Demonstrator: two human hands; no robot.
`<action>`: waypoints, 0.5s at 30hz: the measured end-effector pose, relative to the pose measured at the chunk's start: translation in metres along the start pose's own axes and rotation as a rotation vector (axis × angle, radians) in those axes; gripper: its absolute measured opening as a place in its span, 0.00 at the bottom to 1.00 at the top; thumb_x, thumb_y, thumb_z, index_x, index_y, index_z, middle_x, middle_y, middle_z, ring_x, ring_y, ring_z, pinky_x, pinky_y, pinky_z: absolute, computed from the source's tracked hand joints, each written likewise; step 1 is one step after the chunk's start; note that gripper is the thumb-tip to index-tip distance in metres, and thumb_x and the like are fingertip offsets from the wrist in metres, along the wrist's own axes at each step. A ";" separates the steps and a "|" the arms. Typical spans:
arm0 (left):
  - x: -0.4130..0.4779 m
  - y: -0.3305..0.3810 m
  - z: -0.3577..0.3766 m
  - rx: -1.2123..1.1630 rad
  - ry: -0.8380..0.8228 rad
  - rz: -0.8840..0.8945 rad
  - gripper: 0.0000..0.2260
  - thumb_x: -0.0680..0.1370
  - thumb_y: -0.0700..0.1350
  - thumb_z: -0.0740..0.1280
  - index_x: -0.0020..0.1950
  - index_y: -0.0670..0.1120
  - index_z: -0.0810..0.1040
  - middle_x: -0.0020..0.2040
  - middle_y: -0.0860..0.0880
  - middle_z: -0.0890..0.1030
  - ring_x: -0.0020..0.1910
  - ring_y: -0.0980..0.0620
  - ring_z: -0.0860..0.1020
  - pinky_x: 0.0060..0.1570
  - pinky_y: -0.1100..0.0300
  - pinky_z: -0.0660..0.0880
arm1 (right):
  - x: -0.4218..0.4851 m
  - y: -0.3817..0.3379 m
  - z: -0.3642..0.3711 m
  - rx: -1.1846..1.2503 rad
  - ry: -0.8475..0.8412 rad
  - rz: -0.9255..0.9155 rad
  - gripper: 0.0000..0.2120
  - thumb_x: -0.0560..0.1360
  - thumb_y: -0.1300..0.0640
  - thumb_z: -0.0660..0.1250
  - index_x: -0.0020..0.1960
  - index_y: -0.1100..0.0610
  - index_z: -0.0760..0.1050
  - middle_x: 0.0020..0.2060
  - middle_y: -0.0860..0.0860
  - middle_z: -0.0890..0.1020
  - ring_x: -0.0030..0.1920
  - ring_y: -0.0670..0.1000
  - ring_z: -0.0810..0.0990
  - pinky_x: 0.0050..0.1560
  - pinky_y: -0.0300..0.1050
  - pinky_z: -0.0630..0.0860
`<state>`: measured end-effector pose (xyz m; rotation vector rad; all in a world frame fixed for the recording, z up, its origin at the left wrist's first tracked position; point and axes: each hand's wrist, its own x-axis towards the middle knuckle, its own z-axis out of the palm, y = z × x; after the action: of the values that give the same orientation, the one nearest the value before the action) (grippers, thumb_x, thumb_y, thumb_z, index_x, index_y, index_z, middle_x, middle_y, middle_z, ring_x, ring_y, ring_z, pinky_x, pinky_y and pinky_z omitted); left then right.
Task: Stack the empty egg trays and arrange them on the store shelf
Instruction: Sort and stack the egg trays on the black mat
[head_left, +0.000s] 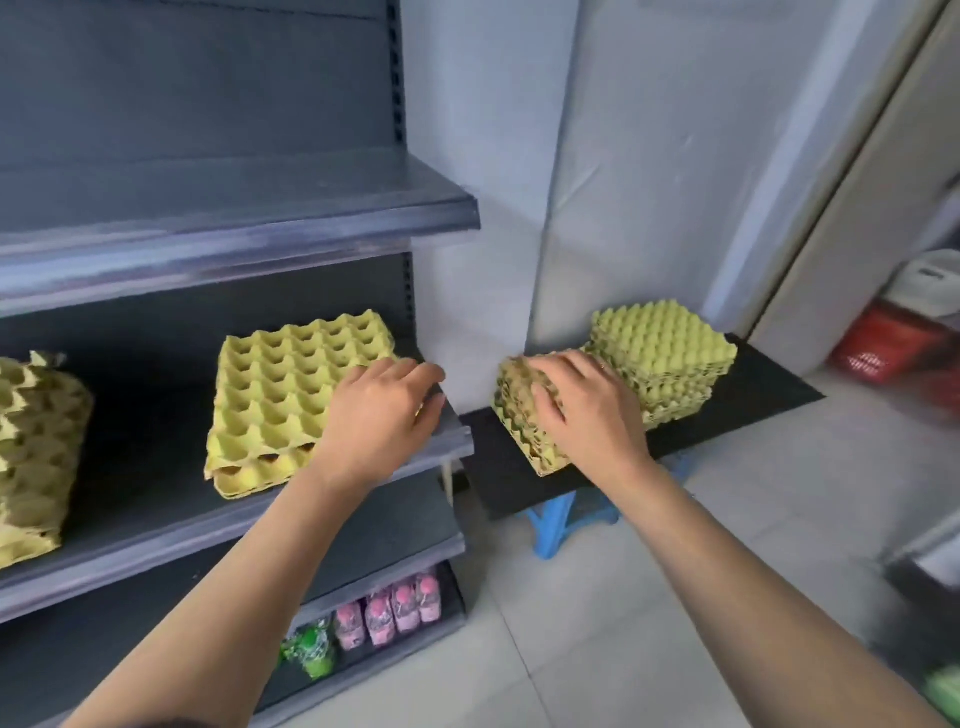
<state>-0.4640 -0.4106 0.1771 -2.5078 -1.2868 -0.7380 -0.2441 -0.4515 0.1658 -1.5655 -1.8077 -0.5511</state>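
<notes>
Fetching more trays: the right hand grips the near stack on the board beside the shelf, the left hand rests slack-fingered on the shelf trays; next, probably, a clean lift across

pale yellow-green trays, patterned with a grid of cup hollows. dark grey shelf with a lighter, streaked front edge. left stack: duller yellow. near stack: yellow-brown with dark speckles. far stack: lime yellow, covered in rows of rounded bumps. black board. blue stool. pink bottles. bright green packet. red basket. pale grey floor tiles. pale blue-grey wall.
</notes>
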 end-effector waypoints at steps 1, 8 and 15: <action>0.013 0.013 0.008 -0.018 -0.002 0.017 0.16 0.74 0.50 0.55 0.49 0.46 0.80 0.40 0.49 0.82 0.38 0.43 0.80 0.38 0.54 0.75 | -0.002 0.019 -0.005 -0.014 0.005 0.029 0.14 0.73 0.55 0.59 0.52 0.57 0.81 0.43 0.53 0.83 0.42 0.58 0.80 0.39 0.50 0.79; 0.112 0.081 0.082 -0.136 0.009 0.122 0.17 0.74 0.52 0.55 0.50 0.46 0.80 0.40 0.49 0.81 0.39 0.44 0.80 0.39 0.53 0.74 | 0.003 0.137 -0.005 -0.132 -0.056 0.156 0.17 0.74 0.53 0.57 0.54 0.55 0.81 0.44 0.51 0.83 0.44 0.56 0.80 0.38 0.44 0.76; 0.223 0.117 0.165 -0.220 -0.005 0.147 0.14 0.74 0.51 0.57 0.45 0.46 0.80 0.36 0.49 0.80 0.36 0.44 0.79 0.37 0.55 0.74 | 0.043 0.250 0.028 -0.176 -0.081 0.186 0.16 0.73 0.53 0.57 0.51 0.55 0.82 0.41 0.50 0.83 0.41 0.55 0.80 0.35 0.42 0.76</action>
<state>-0.2060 -0.2571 0.1587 -2.7425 -1.0589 -0.8811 -0.0081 -0.3545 0.1498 -1.8771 -1.6868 -0.5778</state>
